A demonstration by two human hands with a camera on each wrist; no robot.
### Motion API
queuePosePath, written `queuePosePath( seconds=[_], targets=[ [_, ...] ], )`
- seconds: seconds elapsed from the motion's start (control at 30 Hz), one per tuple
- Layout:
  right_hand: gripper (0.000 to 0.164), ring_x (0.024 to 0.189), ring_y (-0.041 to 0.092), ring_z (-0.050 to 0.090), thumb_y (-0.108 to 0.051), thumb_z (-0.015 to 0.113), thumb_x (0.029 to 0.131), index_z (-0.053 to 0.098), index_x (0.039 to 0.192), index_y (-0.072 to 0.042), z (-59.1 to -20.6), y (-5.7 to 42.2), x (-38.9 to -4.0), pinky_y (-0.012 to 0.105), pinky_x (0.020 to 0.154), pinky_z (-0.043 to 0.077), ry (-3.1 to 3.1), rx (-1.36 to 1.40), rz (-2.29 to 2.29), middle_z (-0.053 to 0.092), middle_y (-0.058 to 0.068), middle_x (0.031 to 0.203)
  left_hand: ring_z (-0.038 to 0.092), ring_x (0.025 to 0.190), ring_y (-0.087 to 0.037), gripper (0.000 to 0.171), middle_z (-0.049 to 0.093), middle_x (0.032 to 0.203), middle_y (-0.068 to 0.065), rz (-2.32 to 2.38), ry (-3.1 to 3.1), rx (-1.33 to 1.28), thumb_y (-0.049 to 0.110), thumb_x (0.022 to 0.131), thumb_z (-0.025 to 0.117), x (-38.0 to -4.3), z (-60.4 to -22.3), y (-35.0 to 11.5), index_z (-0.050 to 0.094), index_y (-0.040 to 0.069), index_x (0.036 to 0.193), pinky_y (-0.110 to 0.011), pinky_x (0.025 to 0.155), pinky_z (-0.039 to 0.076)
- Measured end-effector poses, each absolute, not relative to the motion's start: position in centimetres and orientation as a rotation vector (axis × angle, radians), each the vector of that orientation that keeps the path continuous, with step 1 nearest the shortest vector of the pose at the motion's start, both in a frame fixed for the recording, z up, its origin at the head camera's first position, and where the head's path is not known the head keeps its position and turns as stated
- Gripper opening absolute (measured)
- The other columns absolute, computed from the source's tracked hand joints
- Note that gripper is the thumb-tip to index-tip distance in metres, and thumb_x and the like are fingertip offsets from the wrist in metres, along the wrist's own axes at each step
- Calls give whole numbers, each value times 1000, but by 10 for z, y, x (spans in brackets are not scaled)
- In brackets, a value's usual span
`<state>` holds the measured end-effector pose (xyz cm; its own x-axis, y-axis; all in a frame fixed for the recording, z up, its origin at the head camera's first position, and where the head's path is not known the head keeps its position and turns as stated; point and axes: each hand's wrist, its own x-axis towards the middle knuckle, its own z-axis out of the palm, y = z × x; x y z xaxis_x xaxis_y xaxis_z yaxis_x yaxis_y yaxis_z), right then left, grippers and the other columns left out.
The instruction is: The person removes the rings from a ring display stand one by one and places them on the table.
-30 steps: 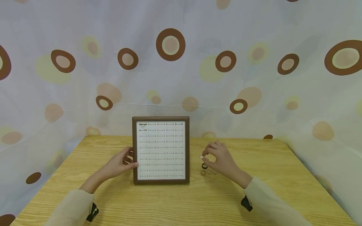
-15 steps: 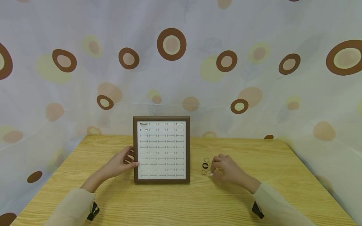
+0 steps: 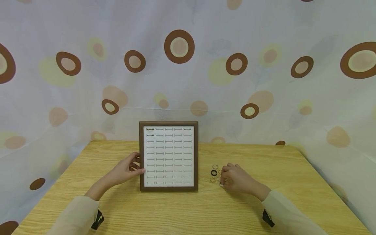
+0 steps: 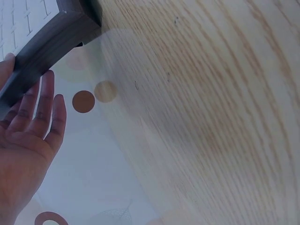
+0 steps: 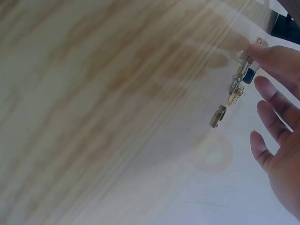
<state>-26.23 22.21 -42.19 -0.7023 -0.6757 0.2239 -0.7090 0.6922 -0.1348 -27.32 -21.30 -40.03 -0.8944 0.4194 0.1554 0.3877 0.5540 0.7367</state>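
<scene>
A brown-framed ring display board (image 3: 168, 189) with a white slotted insert stands upright on the table. My left hand (image 3: 124, 170) grips its left edge, thumb on the front and fingers behind, as the left wrist view also shows at the dark frame (image 4: 51, 40). Low over the table, my right hand (image 3: 239, 179) pinches a ring with a pale front (image 3: 221, 184) at its fingertips. Beside those fingertips lie several loose rings, among them a black ring (image 3: 214, 173) and a thin gold-toned ring (image 3: 212, 180). The hand partly hides others.
Rings sit in a few upper slots of the board, one at the top left (image 3: 150, 130). The wooden table (image 3: 176, 212) reaches back to a patterned cloth backdrop (image 3: 205, 91). In the right wrist view, a wide ring (image 5: 218, 116) lies apart from the cluster.
My right hand has come down and slightly right with the pale-fronted ring, from above the loose rings to their near side. My left hand keeps its hold on the board.
</scene>
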Motion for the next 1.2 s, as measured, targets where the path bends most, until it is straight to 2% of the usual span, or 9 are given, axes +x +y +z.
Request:
queuePosePath(
  seconds=[0.27, 0.67, 0.9, 1.07, 1.2],
  targets=[
    [13, 78, 7, 39, -15, 75, 74, 66, 73, -25, -424, 223, -266, 37, 72, 36, -2784, 1146, 318, 52, -10, 84, 60, 93, -23, 58, 55, 111, -17, 1287, 2733, 720, 23, 87, 63, -271, -397, -213, 35, -4, 130, -30, 74, 50],
    [13, 79, 8, 39, -15, 75, 74, 67, 74, -25, -424, 225, -265, 33, 70, 33, -2808, 1148, 327, 53, -9, 84, 60, 91, -20, 59, 56, 109, -16, 1289, 2732, 717, 28, 86, 64, -272, -398, -214, 37, -3, 128, -28, 74, 50],
    [17, 79, 8, 40, -10, 73, 74, 67, 73, -25, -420, 225, -266, 37, 70, 35, -2826, 1147, 358, 54, -9, 84, 60, 92, -23, 57, 56, 109, -17, 1291, 2733, 705, 23, 86, 64, -272, -398, -213, 36, -4, 128, -30, 74, 51],
    [12, 76, 8, 39, -10, 71, 76, 67, 76, -21, -413, 223, -269, 31, 67, 31, -2778, 1155, 388, 55, -8, 84, 60, 92, -24, 56, 56, 110, -18, 1303, 2730, 703, 20, 86, 64, -272, -398, -212, 36, -4, 128, -32, 75, 51],
    [9, 78, 12, 44, -9, 69, 77, 68, 82, -16, -403, 220, -274, 33, 66, 35, -2709, 1176, 383, 57, -4, 87, 60, 92, -23, 56, 56, 109, -17, 1295, 2733, 714, 22, 86, 64, -272, -398, -213, 36, -4, 128, -31, 74, 51]
  ],
)
